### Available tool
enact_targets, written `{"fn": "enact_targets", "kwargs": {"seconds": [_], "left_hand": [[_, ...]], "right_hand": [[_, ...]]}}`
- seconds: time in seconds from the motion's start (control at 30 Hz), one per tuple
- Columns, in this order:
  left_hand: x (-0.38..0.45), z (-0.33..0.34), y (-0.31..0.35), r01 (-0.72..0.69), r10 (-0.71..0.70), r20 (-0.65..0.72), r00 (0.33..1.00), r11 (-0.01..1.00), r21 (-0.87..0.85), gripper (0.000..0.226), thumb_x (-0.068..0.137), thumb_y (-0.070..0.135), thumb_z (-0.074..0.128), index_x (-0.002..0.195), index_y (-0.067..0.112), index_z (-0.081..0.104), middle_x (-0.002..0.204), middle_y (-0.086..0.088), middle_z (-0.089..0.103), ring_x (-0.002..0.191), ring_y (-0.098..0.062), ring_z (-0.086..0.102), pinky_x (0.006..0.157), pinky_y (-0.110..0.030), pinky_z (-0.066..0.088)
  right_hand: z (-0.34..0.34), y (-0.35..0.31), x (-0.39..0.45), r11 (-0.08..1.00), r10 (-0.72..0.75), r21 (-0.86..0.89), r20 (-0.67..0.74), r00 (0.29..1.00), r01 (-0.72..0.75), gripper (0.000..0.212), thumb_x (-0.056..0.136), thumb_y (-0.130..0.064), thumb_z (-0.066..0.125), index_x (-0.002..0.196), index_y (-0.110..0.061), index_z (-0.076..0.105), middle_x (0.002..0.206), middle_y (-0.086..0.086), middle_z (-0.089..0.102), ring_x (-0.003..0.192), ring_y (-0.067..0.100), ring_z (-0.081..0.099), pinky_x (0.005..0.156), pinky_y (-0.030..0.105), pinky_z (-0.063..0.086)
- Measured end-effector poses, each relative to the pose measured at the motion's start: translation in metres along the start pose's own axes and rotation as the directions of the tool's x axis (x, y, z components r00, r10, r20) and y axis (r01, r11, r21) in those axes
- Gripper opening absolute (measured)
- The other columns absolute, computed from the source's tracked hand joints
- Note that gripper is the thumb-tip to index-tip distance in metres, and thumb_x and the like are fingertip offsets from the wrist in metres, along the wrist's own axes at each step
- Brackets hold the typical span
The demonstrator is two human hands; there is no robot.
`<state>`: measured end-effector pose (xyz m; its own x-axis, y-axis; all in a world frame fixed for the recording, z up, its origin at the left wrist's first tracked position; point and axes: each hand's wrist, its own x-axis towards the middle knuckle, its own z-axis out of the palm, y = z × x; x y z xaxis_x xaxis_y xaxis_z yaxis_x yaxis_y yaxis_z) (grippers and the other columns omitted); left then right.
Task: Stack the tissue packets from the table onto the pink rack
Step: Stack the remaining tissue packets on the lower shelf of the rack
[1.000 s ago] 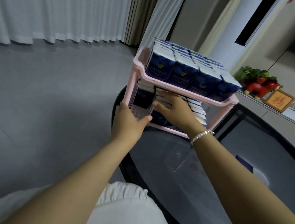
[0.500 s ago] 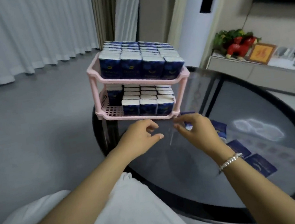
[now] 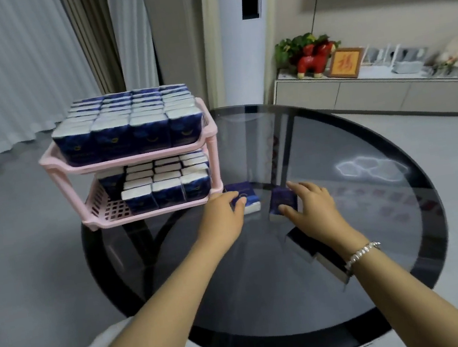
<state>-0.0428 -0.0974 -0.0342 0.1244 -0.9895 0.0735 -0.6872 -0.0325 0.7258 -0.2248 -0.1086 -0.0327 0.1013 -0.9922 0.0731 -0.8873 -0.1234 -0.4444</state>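
Pink rack (image 3: 131, 157): two-tier plastic stand on the left part of the round dark glass table (image 3: 268, 291); every place below is given from this rack.
Top tier: packed with upright navy-and-white tissue packets (image 3: 127, 128) in rows, filling the shelf.
Bottom tier: more packets (image 3: 164, 182) fill its right and middle part; the lattice floor shows bare at its left front corner.
Left packet (image 3: 244, 197): lies flat on the glass just right of the rack's front right foot.
Left hand (image 3: 222, 218): fingers curled over that packet, thumb at its near edge, taking hold of it.
Right packet (image 3: 283, 202): flat on the glass, farther right of the rack, close beside the first one but apart from it.
Right hand (image 3: 313, 208): spread over this packet, index finger along its far edge and thumb at its near edge, pinching it; a beaded bracelet (image 3: 361, 253) sits on the wrist.
Other packets (image 3: 315, 249): two more lie on the glass nearer the person, partly under the right forearm.
Far right of the rack: a low cabinet (image 3: 372, 91) with a red figurine (image 3: 313, 58).
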Motion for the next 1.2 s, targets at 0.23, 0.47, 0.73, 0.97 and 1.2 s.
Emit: {"fn": "enact_targets", "kwargs": {"seconds": [0.23,0.47,0.73,0.97,1.2], "left_hand": [[0.02,0.039,-0.001,0.17,-0.152,-0.136,0.979,0.978,0.125,0.061,0.09,0.047,0.054,0.14,0.014,0.039,0.144,-0.009,0.039,0.13,-0.029,0.037,0.099,-0.04,0.04],[0.03,0.043,-0.009,0.229,-0.258,-0.118,0.959,0.949,-0.216,0.048,0.074,0.034,0.076,0.117,0.02,0.059,0.116,0.001,0.064,0.105,-0.021,0.06,0.087,-0.034,0.05],[0.014,0.006,-0.001,0.17,-0.198,0.033,0.98,0.726,-0.666,0.031,0.081,0.006,0.071,0.11,0.013,0.066,0.092,-0.002,0.069,0.082,-0.014,0.062,0.079,-0.028,0.051],[-0.004,-0.015,0.003,0.281,-0.083,0.277,0.957,0.494,-0.823,0.031,0.088,0.011,0.062,0.119,0.009,0.062,0.1,-0.003,0.068,0.087,-0.013,0.062,0.076,-0.021,0.052],[-0.021,-0.02,0.011,0.207,-0.058,0.21,0.976,0.556,-0.805,0.034,0.083,0.011,0.07,0.114,0.015,0.058,0.107,-0.001,0.069,0.097,-0.018,0.066,0.079,-0.028,0.054]], "right_hand": [[-0.002,0.007,0.026,0.972,0.105,0.177,0.258,0.961,-0.154,0.076,0.082,-0.041,0.067,0.143,-0.016,0.031,0.136,0.01,0.037,0.131,0.028,0.034,0.105,0.037,0.034],[0.002,0.008,0.025,0.855,0.092,0.498,0.135,0.987,-0.148,0.045,0.074,-0.015,0.078,0.105,-0.016,0.045,0.085,-0.004,0.058,0.07,0.008,0.057,0.06,0.017,0.044],[0.0,-0.01,0.013,0.503,0.14,0.864,-0.043,0.989,-0.034,0.025,0.084,-0.009,0.067,0.1,-0.023,0.054,0.091,0.0,0.063,0.071,0.01,0.059,0.063,0.021,0.049],[0.008,-0.039,-0.01,0.357,0.101,0.931,0.039,0.994,-0.073,0.01,0.088,-0.02,0.062,0.097,-0.018,0.067,0.091,0.002,0.071,0.082,0.011,0.065,0.07,0.018,0.052],[0.027,-0.054,-0.023,0.248,0.18,0.96,0.085,0.98,-0.129,0.036,0.086,-0.02,0.065,0.113,-0.005,0.049,0.106,0.01,0.065,0.097,0.019,0.065,0.088,0.034,0.054]]}}
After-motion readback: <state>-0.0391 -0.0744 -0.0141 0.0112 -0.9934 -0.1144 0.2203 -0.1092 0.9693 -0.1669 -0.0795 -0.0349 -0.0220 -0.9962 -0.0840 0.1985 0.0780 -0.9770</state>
